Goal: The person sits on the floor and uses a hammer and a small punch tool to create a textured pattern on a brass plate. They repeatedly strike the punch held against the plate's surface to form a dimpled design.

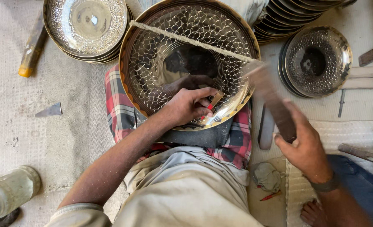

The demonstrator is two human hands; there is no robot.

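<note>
A large engraved metal bowl (186,46) leans tilted on the person's lap, its lower rim resting on a red checked cloth (119,109), with a cord (195,42) stretched across its face. The left hand (190,105) is closed around a small chisel (213,101) whose tip touches the bowl's inner wall near the lower rim. The right hand (304,147) is clamped on a wooden mallet (274,105) (blurred by motion), raised just right of the bowl. Stacks of similar bowls (87,27) lie on the floor mat (10,109) above, and another patterned bowl (316,61) sits to the right. A metal scrap (50,110) lies well apart to the left.
</note>
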